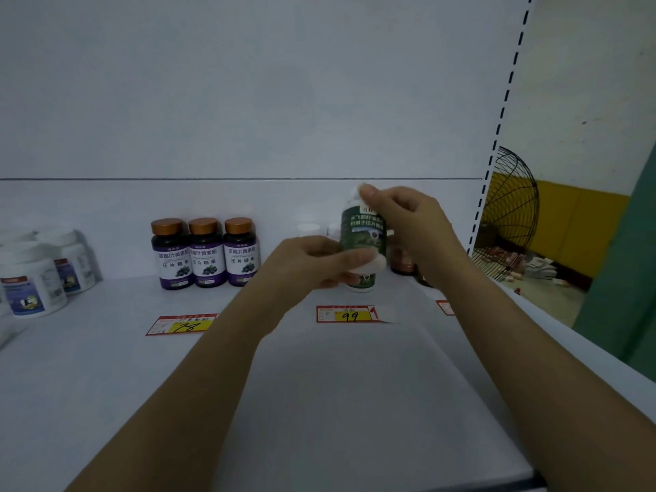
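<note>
Far to the left of the 99 tag [349,315] we see white plastic jars [35,278] with round lids. The frame edge cuts them and their labels are too blurred to read. Nearer to the tag, still on its left, three dark purple bottles [207,253] stand in a row and touch one another, each with a shiny copper cap. In front of them lies the 78 tag [182,324], flat on the smooth white shelf [319,385].

Just above the 99 tag the left hand [312,261] has its fingers curled around the white lower end of the bottle [362,236]. The bottle is in the air above the tag, nearly upright, and has a dark green label. Under it we see part of a second bottle [362,284] standing on the shelf, mostly hidden by the fingers.

Above and right of the tag, the right hand [408,221] grips the top of the bottle, with the thumb on the white cap. It hides the right side of the label.

Behind this wrist some brown bottles [403,261] show only in part. Far right of the tag stands a black wire fan [511,214], partly cut off by the shelf post.
</note>
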Demonstrator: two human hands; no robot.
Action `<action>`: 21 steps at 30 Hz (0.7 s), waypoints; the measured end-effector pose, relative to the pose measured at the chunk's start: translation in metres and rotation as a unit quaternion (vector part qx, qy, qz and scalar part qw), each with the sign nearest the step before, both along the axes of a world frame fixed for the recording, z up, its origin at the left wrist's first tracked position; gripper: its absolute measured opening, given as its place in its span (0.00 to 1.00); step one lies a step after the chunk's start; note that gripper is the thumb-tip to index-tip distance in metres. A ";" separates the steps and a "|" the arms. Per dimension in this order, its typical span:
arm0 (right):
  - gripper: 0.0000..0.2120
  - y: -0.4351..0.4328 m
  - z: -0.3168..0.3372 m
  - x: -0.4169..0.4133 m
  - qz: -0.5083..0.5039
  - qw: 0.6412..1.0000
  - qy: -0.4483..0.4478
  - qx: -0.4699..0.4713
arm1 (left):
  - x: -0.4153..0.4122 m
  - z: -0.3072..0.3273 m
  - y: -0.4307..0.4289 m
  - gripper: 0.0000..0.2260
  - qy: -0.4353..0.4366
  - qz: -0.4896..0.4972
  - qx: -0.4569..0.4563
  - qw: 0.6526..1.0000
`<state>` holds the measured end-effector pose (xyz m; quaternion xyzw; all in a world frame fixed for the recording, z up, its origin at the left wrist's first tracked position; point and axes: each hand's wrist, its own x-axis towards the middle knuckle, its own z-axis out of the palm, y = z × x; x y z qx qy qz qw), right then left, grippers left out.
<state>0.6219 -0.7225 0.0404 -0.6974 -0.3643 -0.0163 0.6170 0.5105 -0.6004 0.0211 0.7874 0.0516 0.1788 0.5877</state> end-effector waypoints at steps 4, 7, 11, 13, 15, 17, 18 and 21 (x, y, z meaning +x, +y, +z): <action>0.25 0.001 -0.001 0.005 0.016 0.983 0.154 -0.095 | 0.000 0.001 -0.001 0.25 0.090 -0.030 -0.107 0.990; 0.26 -0.001 -0.006 0.010 0.051 0.973 0.197 -0.113 | -0.001 0.001 0.000 0.29 0.130 -0.063 -0.136 0.980; 0.26 -0.002 -0.008 0.012 0.066 0.965 0.217 -0.133 | 0.000 -0.001 0.001 0.28 0.141 -0.072 -0.136 0.978; 0.23 -0.001 -0.005 0.011 0.041 0.972 0.193 -0.129 | 0.001 -0.002 0.001 0.24 0.127 -0.075 -0.130 0.980; 0.21 -0.001 -0.003 0.010 0.004 0.985 0.124 -0.118 | 0.002 -0.004 0.001 0.19 0.115 -0.071 -0.085 0.987; 0.22 -0.002 -0.001 0.011 -0.008 0.992 0.031 -0.122 | 0.004 -0.009 0.002 0.13 0.094 -0.029 0.010 0.995; 0.21 -0.003 -0.001 0.010 0.000 0.992 0.002 -0.126 | 0.005 -0.010 0.003 0.12 0.077 -0.003 0.049 0.996; 0.18 -0.006 0.000 0.010 0.030 0.990 -0.033 -0.137 | 0.009 -0.016 0.006 0.17 0.040 0.049 0.123 0.990</action>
